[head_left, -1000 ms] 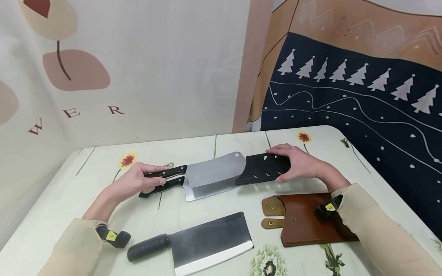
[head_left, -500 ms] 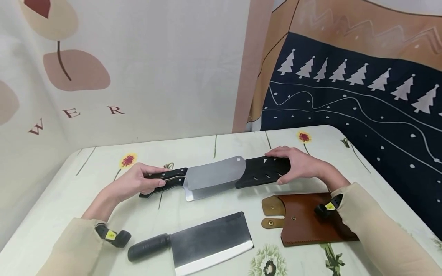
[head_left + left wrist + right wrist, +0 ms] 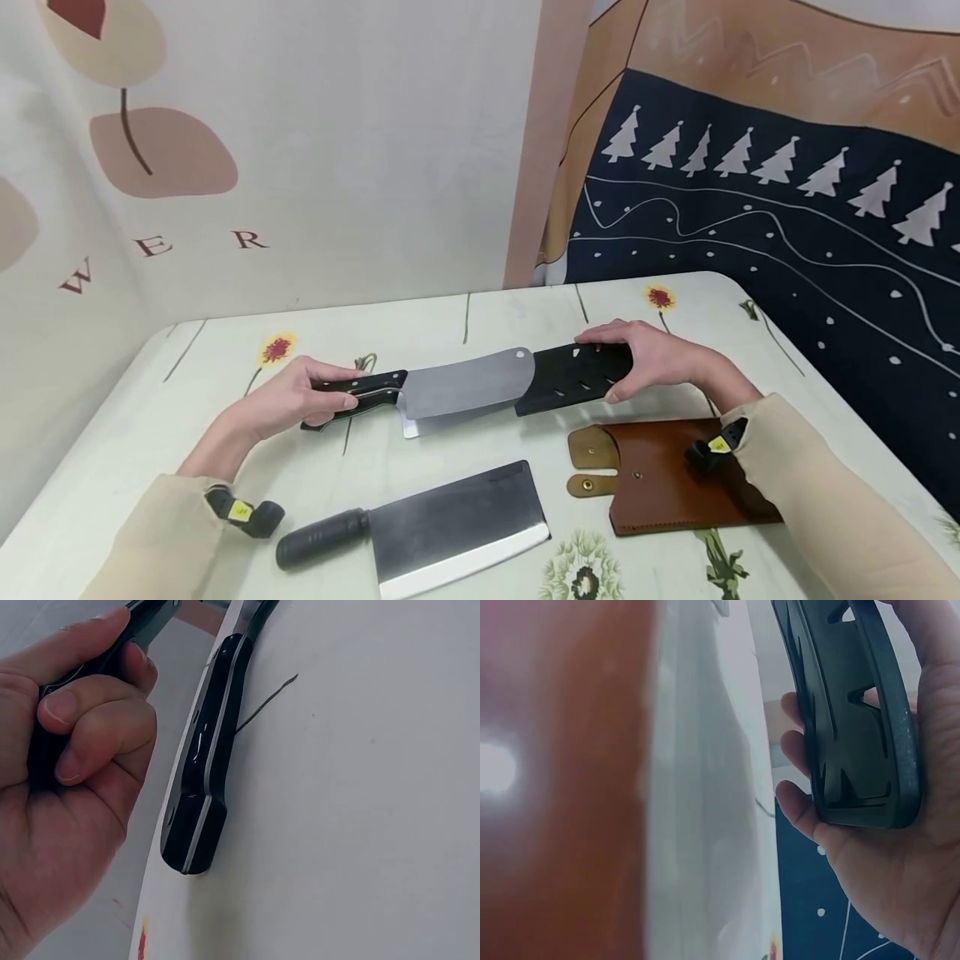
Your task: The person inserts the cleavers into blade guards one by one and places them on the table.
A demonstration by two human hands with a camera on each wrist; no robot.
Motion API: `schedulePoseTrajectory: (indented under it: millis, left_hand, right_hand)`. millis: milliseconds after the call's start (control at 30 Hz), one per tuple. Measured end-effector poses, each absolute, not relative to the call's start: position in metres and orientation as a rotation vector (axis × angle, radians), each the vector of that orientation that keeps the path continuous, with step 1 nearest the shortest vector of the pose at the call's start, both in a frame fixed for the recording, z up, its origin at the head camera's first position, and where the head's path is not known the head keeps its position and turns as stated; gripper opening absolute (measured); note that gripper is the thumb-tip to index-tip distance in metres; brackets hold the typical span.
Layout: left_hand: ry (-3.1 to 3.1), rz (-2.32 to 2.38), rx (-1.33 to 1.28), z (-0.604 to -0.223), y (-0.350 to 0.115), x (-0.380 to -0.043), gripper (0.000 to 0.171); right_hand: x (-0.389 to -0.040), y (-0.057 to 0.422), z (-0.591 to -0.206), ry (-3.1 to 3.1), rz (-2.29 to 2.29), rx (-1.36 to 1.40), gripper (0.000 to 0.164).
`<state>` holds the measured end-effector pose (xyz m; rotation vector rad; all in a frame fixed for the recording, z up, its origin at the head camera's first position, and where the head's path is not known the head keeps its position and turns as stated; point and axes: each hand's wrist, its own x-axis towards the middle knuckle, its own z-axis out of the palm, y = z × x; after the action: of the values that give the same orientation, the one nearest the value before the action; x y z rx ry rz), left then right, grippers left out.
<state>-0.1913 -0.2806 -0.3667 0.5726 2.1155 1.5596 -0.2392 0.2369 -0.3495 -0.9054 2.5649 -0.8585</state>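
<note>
My left hand (image 3: 300,398) grips the black riveted handle (image 3: 388,381) of a cleaver (image 3: 468,383), its broad grey blade pointing right. Directly beneath lies a second cleaver (image 3: 202,765), mostly covered by the first; the left wrist view has its black handle on the table, apart from my fingers. My right hand (image 3: 652,362) holds a black slotted blade guard (image 3: 570,377) at its far right end, thumb on the near edge and fingers on the far edge. The held blade's rounded tip meets or overlaps the guard's left end; I cannot tell whether it is inside.
A wide cleaver (image 3: 457,525) with a ribbed black handle lies nearest me, its edge facing me. Right of it, under my right forearm, is a brown leather sheath (image 3: 675,492) with snap straps. A floral cloth covers the table (image 3: 187,367); fabric hangs behind.
The held cleaver's blade has come down and toward me, covering more of the one beneath. The blade guard has tilted and dropped slightly with it. Both hands keep their grips.
</note>
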Motion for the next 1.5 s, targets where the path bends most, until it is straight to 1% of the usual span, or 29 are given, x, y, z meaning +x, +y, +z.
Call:
schedulePoseTrajectory:
  millis: [200, 400, 733, 1033, 1333, 1500]
  left_hand:
    - [2.189, 1.507, 0.572, -0.352, -0.276, -0.198, 0.044]
    - [2.206, 1.483, 0.564, -0.340, -0.271, -0.201, 0.045]
    - [2.176, 1.490, 0.534, -0.340, -0.269, -0.201, 0.044]
    - [2.182, 1.554, 0.576, -0.337, -0.266, -0.199, 0.045]
    - [2.191, 1.516, 0.580, -0.335, -0.269, -0.198, 0.045]
    - [2.178, 1.499, 0.579, -0.338, -0.269, -0.198, 0.042]
  right_hand:
    - [-0.243, 0.241, -0.340, 2.577, -0.835, -0.917, 0.086]
    - [-0.243, 0.250, -0.334, 2.571, -0.891, -0.957, 0.081]
    - [-0.242, 0.251, -0.336, 2.516, -0.945, -0.949, 0.080]
    - [-0.243, 0.249, -0.338, 2.606, -0.934, -0.930, 0.084]
    - [-0.240, 0.250, -0.339, 2.621, -0.941, -0.927, 0.083]
    - [-0.240, 0.246, -0.339, 2.530, -0.995, -1.022, 0.082]
